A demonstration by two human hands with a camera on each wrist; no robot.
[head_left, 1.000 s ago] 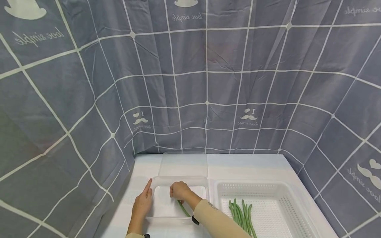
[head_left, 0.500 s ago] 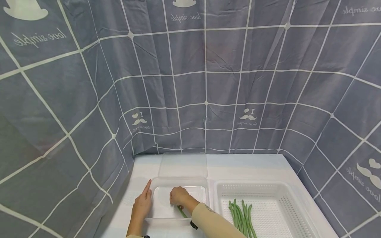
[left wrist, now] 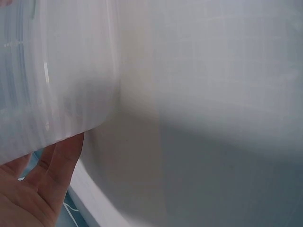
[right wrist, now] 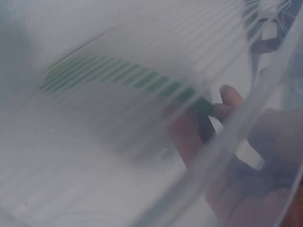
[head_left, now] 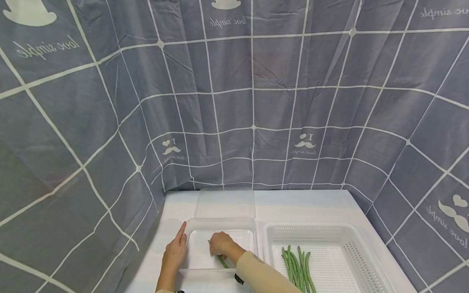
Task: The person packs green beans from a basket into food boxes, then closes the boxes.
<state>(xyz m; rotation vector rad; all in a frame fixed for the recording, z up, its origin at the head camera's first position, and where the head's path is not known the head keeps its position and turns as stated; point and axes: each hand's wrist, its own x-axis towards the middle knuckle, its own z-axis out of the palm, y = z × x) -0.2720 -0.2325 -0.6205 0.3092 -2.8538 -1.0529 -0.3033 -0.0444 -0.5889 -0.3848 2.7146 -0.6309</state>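
Observation:
In the head view my right hand [head_left: 223, 245] reaches into a clear plastic box [head_left: 220, 223] and pinches a green bean [head_left: 222, 262] low over its floor. The right wrist view shows the bean [right wrist: 118, 72] through the ribbed clear wall, its near end between thumb and fingers. My left hand [head_left: 175, 253] rests against the box's left wall, index finger pointing forward. Its fingers [left wrist: 64, 158] look fairly straight against the box in the left wrist view.
Right of the box stands a white perforated basket [head_left: 353, 236] with several green beans [head_left: 300, 268] in it. Behind the box lies a clear flat lid [head_left: 225, 203] on the white table [head_left: 296, 203]. A grey checked curtain [head_left: 275, 106] surrounds the table.
My right hand has moved slightly down and toward me inside the box, and less of the bean shows past it. The left hand stays at the box wall.

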